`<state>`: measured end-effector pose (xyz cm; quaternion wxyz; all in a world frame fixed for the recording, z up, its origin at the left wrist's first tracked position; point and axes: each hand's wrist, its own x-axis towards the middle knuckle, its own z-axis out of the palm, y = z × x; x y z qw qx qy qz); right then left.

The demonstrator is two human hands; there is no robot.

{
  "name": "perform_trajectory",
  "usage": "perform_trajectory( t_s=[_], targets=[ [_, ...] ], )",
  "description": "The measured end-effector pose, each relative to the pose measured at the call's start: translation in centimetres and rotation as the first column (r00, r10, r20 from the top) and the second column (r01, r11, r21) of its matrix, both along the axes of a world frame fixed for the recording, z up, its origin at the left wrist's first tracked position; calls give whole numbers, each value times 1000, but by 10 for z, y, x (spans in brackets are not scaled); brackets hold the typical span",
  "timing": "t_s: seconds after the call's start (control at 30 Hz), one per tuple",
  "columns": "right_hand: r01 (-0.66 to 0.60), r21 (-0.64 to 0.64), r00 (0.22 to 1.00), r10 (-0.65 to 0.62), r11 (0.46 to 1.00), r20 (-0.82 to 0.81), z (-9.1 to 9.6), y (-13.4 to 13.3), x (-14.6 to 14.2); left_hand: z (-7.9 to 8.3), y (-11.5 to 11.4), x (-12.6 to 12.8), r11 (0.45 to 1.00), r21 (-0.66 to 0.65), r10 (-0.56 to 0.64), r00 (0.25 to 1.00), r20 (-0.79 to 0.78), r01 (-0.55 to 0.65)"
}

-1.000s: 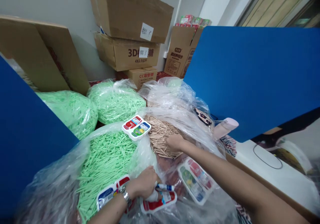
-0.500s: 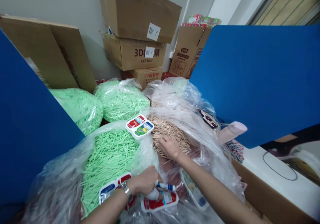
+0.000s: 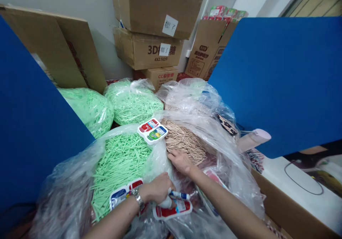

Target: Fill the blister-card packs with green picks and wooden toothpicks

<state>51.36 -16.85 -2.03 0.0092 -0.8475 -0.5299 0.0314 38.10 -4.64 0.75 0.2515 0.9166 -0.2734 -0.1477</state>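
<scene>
My left hand (image 3: 157, 191), with a watch on the wrist, is closed round a white plastic tray with red and blue labels (image 3: 172, 209) near the bottom middle. My right hand (image 3: 181, 161) rests on a heap of tan sticks (image 3: 184, 140) in an open clear plastic bag; its fingers are curled among the sticks, and what they hold is hidden. Left of it, another clear bag holds green sticks (image 3: 120, 164). A second labelled tray (image 3: 152, 130) lies on top between the two heaps. A third tray (image 3: 122, 197) lies by my left wrist.
Blue panels stand at the left (image 3: 29, 125) and right (image 3: 278, 82). Two more bags of green sticks (image 3: 133, 102) lie behind. Cardboard boxes (image 3: 152, 29) are stacked against the back wall. A pink cylinder (image 3: 253, 139) and a white surface with a black cable (image 3: 301, 187) lie at the right.
My right hand has drawn back toward me along the tan sticks, from mid-heap to its near edge. My left hand keeps its hold on the tray. The view has shifted slightly.
</scene>
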Motion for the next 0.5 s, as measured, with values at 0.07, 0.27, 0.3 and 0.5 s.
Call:
perform_trajectory(
  t_s=[0.07, 0.27, 0.3, 0.5],
  targets=[
    [4, 57, 1000, -3, 998, -19, -2, 2, 0, -3, 0, 0, 1000, -26, 14, 1000, 6, -14],
    [130, 302, 985, -89, 944, -147, 7, -8, -1, -3, 1, -1, 983, -171, 72, 997, -11, -73],
    [189, 337, 975, -135, 922, -177, 7, -13, 0, 0, 1, -3, 975, -203, 82, 996, -19, -84],
    [493, 436, 868, -387, 753, -312, 13, -53, 0, 26, -1, -28, 594, -625, 434, 856, -282, -507]
  ],
)
